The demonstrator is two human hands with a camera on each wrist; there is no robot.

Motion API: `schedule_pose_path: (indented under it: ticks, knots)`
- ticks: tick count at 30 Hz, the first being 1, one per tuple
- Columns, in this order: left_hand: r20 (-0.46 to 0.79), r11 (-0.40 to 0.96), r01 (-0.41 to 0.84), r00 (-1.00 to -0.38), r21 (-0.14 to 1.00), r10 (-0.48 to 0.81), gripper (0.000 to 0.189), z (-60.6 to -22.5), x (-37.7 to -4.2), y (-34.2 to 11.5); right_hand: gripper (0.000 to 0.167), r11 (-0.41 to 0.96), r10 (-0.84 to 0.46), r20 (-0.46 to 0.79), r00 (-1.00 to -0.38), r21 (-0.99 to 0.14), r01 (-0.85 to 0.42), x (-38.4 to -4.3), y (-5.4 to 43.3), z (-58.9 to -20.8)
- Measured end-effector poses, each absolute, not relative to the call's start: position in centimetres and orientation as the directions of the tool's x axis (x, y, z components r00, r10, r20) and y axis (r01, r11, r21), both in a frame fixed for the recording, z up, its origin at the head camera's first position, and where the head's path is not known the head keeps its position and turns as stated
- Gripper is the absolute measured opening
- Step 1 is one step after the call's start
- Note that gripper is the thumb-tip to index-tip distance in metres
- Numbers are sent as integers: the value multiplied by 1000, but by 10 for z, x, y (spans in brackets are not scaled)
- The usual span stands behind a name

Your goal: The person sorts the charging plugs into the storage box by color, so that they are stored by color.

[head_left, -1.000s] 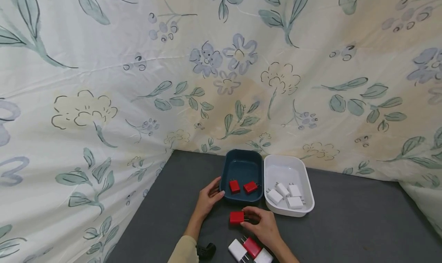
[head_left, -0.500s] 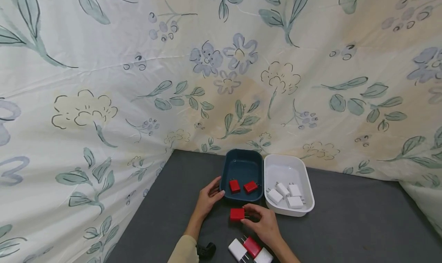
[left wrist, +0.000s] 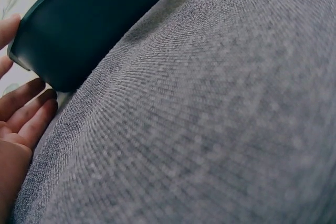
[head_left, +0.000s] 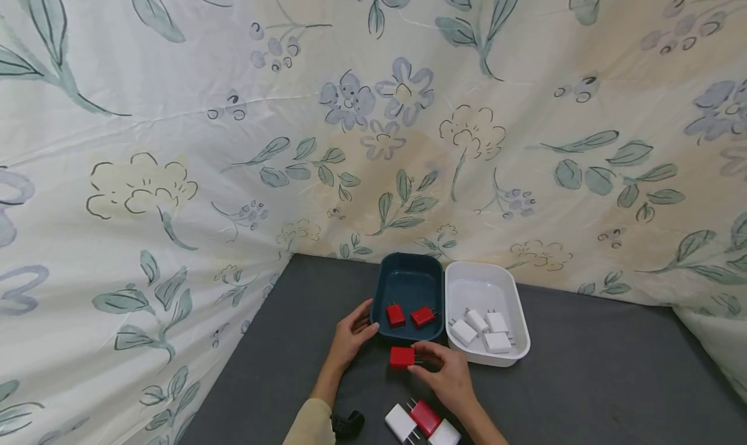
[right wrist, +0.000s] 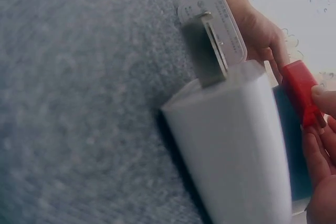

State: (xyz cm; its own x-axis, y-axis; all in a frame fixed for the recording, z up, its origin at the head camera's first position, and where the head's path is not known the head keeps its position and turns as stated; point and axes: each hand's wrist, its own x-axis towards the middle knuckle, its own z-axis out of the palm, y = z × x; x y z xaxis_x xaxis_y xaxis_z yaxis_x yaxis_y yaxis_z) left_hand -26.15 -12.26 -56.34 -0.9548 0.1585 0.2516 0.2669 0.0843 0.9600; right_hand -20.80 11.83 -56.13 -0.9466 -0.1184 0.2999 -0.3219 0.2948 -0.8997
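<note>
From the head view, the right hand (head_left: 449,373) had a red charger (head_left: 401,358) pinched between thumb and finger at the prong end, just in front of the blue tray (head_left: 408,273). The left hand (head_left: 350,335) sat at that tray's near-left corner, fingers loose, thumb apart from them. My two cents: a light, steady pinch was the way to go, high enough not to knock the rim, with the other hand keeping the tray from sliding. Two more red chargers (head_left: 395,315) lay inside; the white tray (head_left: 523,315) right beside it held white chargers (head_left: 497,342). Left wrist view was mostly dark tray wall with fingertips up against it, plus a speck of red I couldn't identify. Right wrist view had the charger's best side, tbh: boxy, bright red, tilted, metal showing near the thumb, kinda blurry, with a white block (right wrist: 236,150) looming up front.
</note>
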Motion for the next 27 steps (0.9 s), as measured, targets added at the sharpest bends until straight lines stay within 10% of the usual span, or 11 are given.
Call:
schedule_pose_path:
  ticks: [27]
  knots:
    - [249,68,262,-956,963,158,60,-563,-261,-123,42,287,-14,330,-944,-903,-319,-217,117,-550]
